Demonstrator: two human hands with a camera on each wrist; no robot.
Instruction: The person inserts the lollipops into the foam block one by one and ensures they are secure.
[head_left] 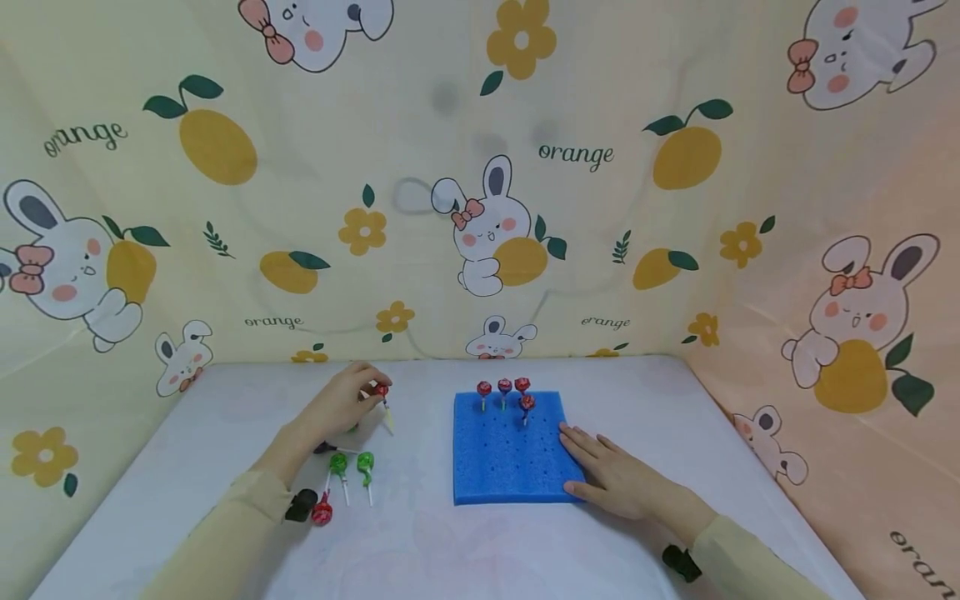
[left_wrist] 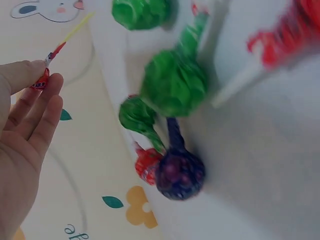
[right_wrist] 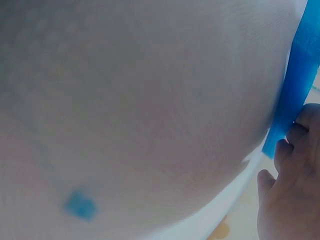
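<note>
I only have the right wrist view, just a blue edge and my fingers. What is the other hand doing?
Observer: The left hand pinches a red lollipop above the table, left of the foam block.
Operator: Anything in the block yet?
Observer: Four red lollipops stand in holes along its far edge.
Operator: Where is my right hand on it?
Observer: The right hand lies flat on the block's near right corner, fingers straight.
Operator: Any lollipops left loose?
Observer: Yes, the left wrist view shows green lollipops, a purple one and more red ones lying on the table.
</note>
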